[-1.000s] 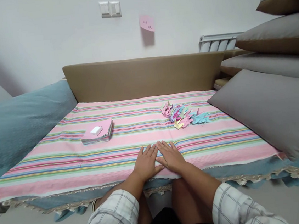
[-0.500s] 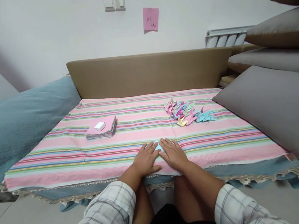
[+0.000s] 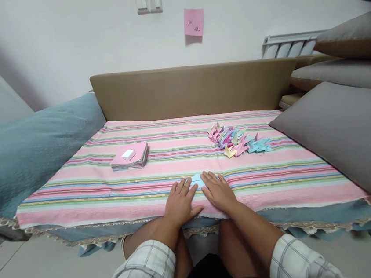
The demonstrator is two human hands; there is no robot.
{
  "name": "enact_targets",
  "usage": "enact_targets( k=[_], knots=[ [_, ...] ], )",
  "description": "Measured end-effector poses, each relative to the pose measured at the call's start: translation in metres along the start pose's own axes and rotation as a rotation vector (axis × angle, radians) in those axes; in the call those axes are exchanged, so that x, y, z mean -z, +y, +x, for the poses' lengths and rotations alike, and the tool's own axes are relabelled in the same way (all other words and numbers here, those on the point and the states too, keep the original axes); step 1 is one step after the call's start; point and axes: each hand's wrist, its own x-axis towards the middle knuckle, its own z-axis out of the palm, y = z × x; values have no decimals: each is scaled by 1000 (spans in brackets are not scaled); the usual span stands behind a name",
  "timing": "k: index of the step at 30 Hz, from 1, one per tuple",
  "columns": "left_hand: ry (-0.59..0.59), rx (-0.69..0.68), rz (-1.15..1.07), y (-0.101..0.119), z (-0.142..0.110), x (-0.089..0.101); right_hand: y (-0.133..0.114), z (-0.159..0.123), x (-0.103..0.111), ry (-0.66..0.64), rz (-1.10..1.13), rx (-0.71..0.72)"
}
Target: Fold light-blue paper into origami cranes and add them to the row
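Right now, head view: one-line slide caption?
Left hand and right hand press a light blue paper flat on the striped cloth.

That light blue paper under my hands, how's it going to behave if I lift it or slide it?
The light blue paper looks like one thin sheet lying flat on the striped cloth, so it is probably very light and floppy. Under the left hand and right hand it may crease easily and drag on the fabric rather than glide.

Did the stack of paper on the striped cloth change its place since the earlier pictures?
No. The stack of paper lies on the same stripes of the striped cloth; only the camera turned.
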Motion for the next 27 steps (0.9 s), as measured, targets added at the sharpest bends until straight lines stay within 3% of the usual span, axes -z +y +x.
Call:
enact_targets(
  k=[16, 22, 24, 27],
  knots=[
    [107, 178, -27, 3, -9, -7, -1, -1, 2, 16, 14, -6],
    [312, 340, -140, 0, 5, 2, 0, -1, 2, 33, 25, 0],
    [335, 274, -177, -4, 16, 4, 0, -1, 0, 45, 25, 3],
    [198, 75, -267, -11, 33, 4, 1, -1, -2, 60, 28, 5]
  ],
)
